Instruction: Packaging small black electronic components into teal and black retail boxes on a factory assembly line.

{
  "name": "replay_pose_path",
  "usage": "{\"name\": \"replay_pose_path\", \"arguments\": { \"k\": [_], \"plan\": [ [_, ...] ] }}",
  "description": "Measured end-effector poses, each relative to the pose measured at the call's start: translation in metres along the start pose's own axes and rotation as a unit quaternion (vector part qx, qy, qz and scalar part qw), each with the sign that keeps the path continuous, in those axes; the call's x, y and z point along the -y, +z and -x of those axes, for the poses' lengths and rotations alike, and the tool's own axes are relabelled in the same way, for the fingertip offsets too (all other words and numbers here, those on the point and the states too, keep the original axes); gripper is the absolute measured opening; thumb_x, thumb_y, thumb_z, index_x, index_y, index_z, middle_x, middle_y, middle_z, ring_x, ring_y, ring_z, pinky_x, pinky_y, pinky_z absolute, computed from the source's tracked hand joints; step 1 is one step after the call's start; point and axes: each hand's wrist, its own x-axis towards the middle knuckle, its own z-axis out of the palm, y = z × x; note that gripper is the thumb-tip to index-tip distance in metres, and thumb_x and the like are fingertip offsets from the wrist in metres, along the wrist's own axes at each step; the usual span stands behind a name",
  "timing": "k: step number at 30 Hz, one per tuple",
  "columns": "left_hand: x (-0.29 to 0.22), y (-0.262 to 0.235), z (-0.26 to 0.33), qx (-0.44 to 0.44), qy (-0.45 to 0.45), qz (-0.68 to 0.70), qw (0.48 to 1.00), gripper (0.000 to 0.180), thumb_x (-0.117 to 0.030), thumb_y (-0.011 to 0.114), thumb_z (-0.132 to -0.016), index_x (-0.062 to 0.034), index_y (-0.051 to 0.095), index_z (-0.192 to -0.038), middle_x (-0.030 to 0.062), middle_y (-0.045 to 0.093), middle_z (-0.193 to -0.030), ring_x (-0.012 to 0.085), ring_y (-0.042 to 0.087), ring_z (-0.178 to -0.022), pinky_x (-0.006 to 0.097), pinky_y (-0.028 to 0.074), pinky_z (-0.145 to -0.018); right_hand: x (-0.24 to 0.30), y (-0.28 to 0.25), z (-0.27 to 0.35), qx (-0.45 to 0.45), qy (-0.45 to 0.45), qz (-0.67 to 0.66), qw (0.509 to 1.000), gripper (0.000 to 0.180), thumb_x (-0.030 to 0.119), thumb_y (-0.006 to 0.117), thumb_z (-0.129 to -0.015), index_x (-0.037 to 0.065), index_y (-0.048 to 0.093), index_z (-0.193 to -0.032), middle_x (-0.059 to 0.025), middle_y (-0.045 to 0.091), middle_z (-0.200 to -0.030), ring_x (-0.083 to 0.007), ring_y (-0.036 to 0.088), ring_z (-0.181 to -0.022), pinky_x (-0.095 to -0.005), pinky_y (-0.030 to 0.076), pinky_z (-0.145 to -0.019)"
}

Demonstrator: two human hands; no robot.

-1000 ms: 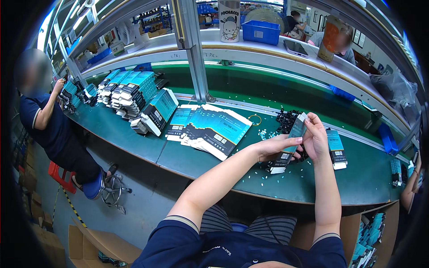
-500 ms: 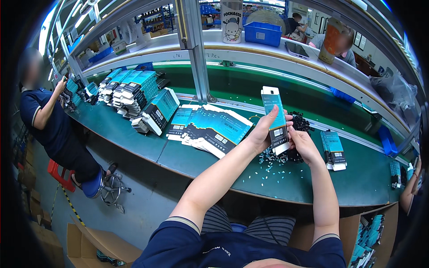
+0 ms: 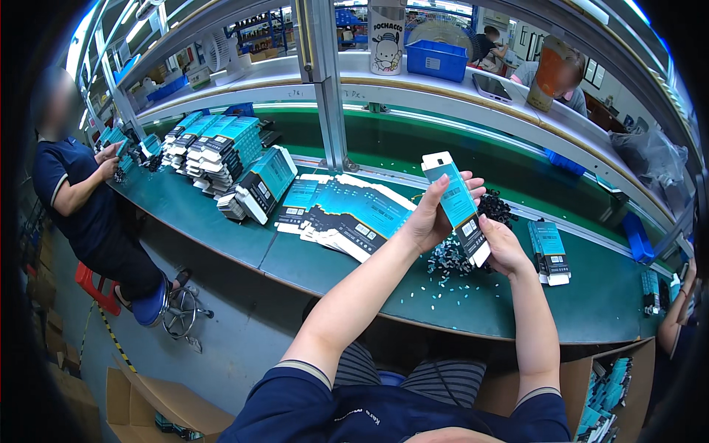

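Observation:
Over the green table I hold one slim teal-and-black carton (image 3: 458,201), tilted with its upper end leaning left. My left hand (image 3: 428,220) grips its left edge, thumb on the front; the fingertips show past the right edge. My right hand (image 3: 505,246) closes on the lower right part, its thumb against the dark end; its other fingers are partly hidden. Beneath the hands lie a heap of small black parts (image 3: 498,209) and scattered little teal and white pieces (image 3: 445,267). To the left, flat cartons (image 3: 362,210) spread in a fan. A small carton stack (image 3: 549,247) sits on the right.
Tall carton stacks (image 3: 221,148) stand on the table's (image 3: 244,240) far left. A shelf above bears a blue bin (image 3: 436,60), a cup (image 3: 386,44) and a phone (image 3: 491,86). A cardboard box (image 3: 635,369) of cartons is at lower right. A co-worker (image 3: 74,177) handles cartons at left.
The carton has tilted further, its top moving left and its lower end right. My right thumb now lies on its front. The co-worker at left has lowered their hands.

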Motion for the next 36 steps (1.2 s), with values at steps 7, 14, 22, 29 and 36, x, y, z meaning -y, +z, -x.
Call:
{"name": "replay_pose_path", "arguments": {
  "k": [7, 14, 22, 29, 36],
  "plan": [
    [0.003, -0.004, -0.001, -0.025, -0.007, -0.02, 0.999, 0.082, -0.065, 0.053, -0.079, -0.0001, 0.039, -0.127, 0.0176, 0.054, -0.119, 0.0255, 0.055, -0.112, 0.04, 0.045, -0.096, -0.001, 0.005, -0.002, -0.051, -0.007, 0.023, 0.998, 0.044, 0.041, 0.041, -0.096, 0.001, 0.058, -0.105, -0.0037, 0.064, -0.088, -0.0097, 0.061, -0.073, -0.0275, 0.051, -0.069],
    [0.002, -0.001, -0.001, -0.005, -0.039, -0.004, 0.999, 0.069, -0.057, 0.051, -0.086, -0.0008, 0.043, -0.124, 0.0142, 0.057, -0.115, 0.0226, 0.058, -0.107, 0.038, 0.048, -0.091, -0.009, -0.007, -0.003, 0.002, -0.029, 0.058, 0.998, 0.046, 0.042, 0.047, -0.094, -0.001, 0.063, -0.095, -0.0057, 0.066, -0.088, -0.0091, 0.06, -0.077, -0.0241, 0.049, -0.072],
    [0.013, -0.005, -0.005, -0.156, -0.032, -0.1, 0.982, 0.05, -0.045, 0.046, -0.094, 0.0021, 0.058, -0.104, 0.0103, 0.064, -0.097, 0.0151, 0.063, -0.085, 0.027, 0.052, -0.073, -0.014, -0.009, -0.012, -0.097, -0.072, 0.091, 0.989, 0.037, 0.035, 0.051, -0.094, 0.0, 0.063, -0.093, -0.0054, 0.066, -0.087, -0.0079, 0.06, -0.076, -0.0219, 0.047, -0.07],
    [0.032, -0.006, -0.007, -0.11, -0.025, -0.235, 0.965, 0.038, -0.033, 0.05, -0.095, 0.0034, 0.061, -0.096, 0.0078, 0.065, -0.086, 0.0101, 0.062, -0.077, 0.024, 0.048, -0.065, -0.012, 0.007, -0.017, -0.244, -0.238, -0.033, 0.94, 0.032, 0.016, 0.056, -0.092, -0.001, 0.043, -0.117, -0.0108, 0.065, -0.093, -0.011, 0.061, -0.084, -0.0243, 0.049, -0.074],
    [0.043, -0.005, -0.003, -0.127, 0.113, -0.327, 0.93, 0.046, -0.015, 0.049, -0.094, -0.0057, 0.029, -0.135, 0.013, 0.063, -0.082, 0.0105, 0.06, -0.073, 0.025, 0.047, -0.062, -0.016, 0.015, -0.016, -0.231, -0.243, 0.002, 0.942, 0.051, 0.013, 0.046, -0.096, 0.005, 0.026, -0.142, -0.0148, 0.049, -0.127, -0.0158, 0.05, -0.112, -0.0303, 0.041, -0.094]
  ]
}}
